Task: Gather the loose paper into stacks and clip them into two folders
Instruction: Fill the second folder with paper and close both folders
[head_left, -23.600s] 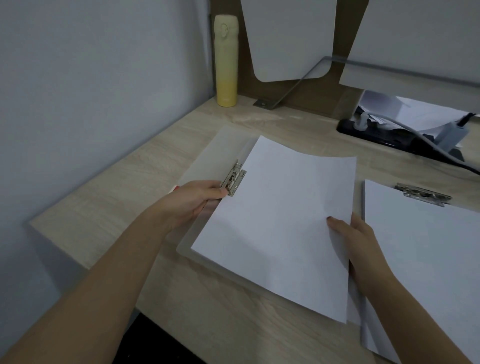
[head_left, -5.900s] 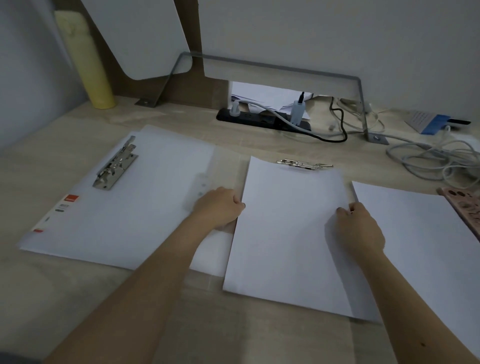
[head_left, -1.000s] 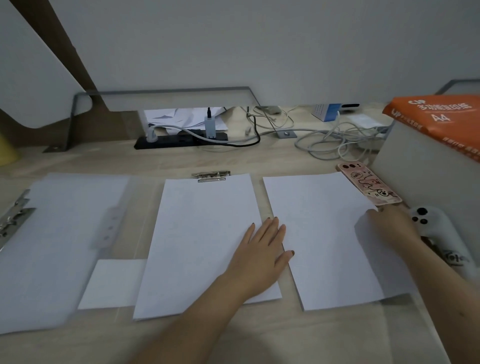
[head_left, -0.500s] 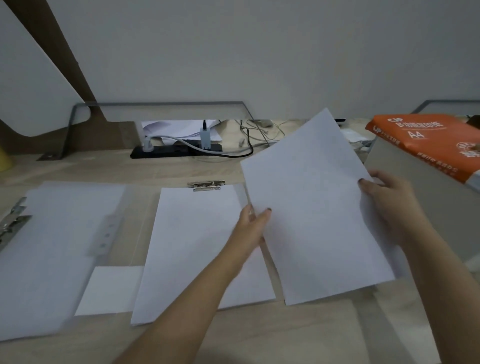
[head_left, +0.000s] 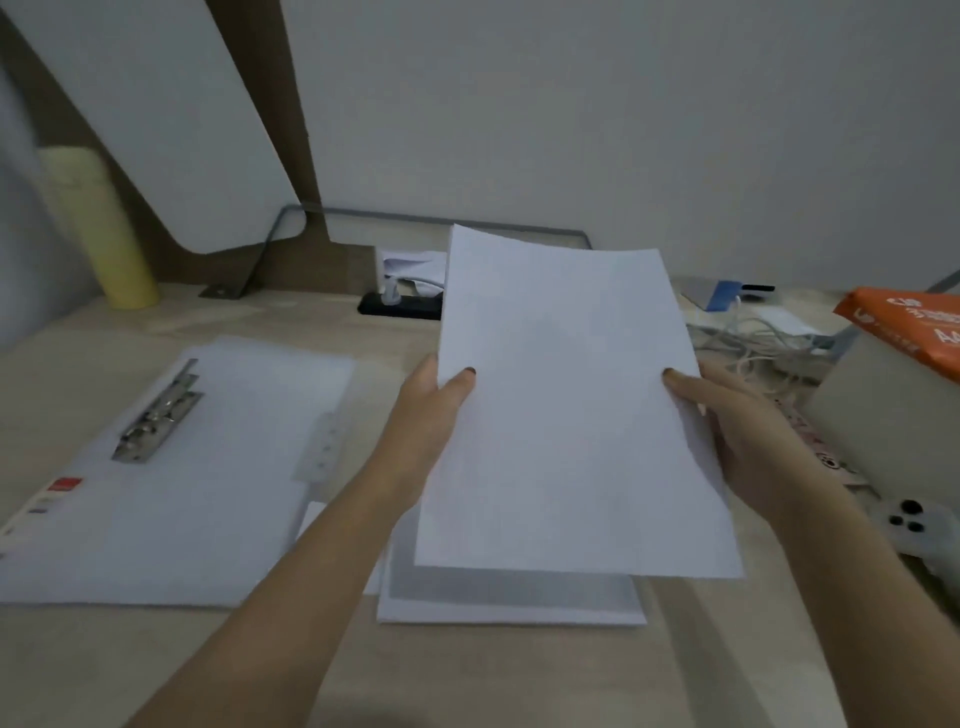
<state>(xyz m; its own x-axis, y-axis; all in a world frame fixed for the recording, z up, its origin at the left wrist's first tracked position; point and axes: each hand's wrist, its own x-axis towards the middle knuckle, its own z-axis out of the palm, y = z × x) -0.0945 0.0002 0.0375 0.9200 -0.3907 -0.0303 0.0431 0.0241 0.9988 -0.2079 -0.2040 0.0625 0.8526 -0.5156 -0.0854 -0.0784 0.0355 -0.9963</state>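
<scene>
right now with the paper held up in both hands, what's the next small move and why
Probably lower the held paper onto the stack beneath it, edges lined up: the left hand and right hand pinch its sides right above it.

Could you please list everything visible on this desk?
Held paper: one batch, white, raised over desk centre.
Paper stack: one, white, flat beneath it.
Folder: one, translucent white, open, left.
Clip: one, silver, on the folder.
Bottle: one, pale yellow, back left.
Power strip: one, black, back centre.
Cables: several, pale grey, back right.
Paper ream: one, orange, right edge.
Phone: one, white, near right.
Left hand: one, gripping held paper's left edge.
Right hand: one, gripping its right edge.
</scene>
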